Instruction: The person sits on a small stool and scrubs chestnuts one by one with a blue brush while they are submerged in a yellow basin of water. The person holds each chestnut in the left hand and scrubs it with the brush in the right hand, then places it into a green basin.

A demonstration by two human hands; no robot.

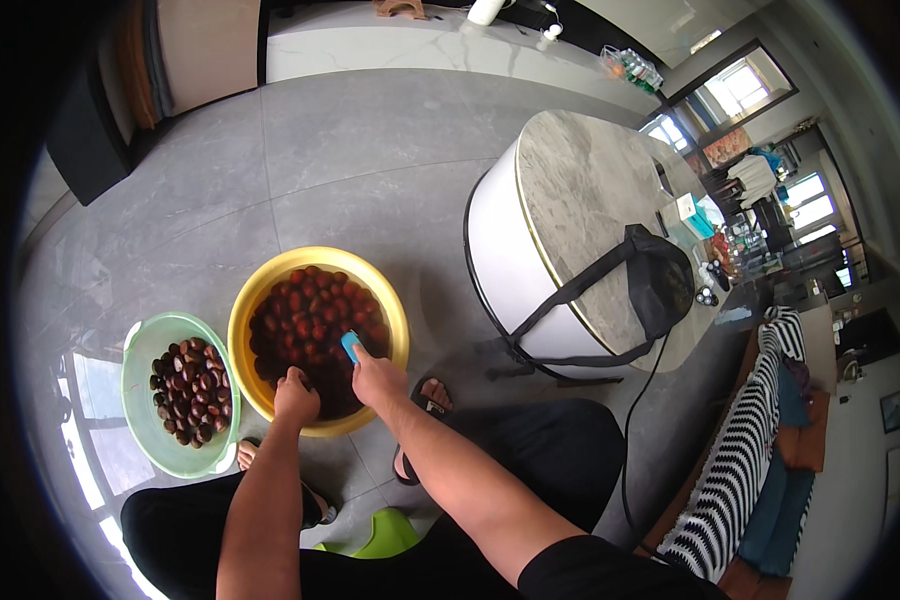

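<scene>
A yellow basin [241, 300] holds many reddish-brown chestnuts [311, 307], which look to be under water. My left hand [297, 397] is over the basin's near side with curled fingers; a dark chestnut seems to be between them, partly hidden. In my right hand [379, 379] is a small tool with a light-blue handle [351, 346], held above the chestnuts; its working end cannot be made out. Touching the yellow basin on the left, a pale green basin [139, 390] contains a smaller pile of dark brown chestnuts [191, 386].
To the right stands an oval stone-topped table [585, 195] with a black bag [656, 281], its straps hanging over the edge, and a tissue box [694, 216]. A dark cable [630, 442] runs down beside it. My sandalled feet and a green stool [382, 532] are near the basins.
</scene>
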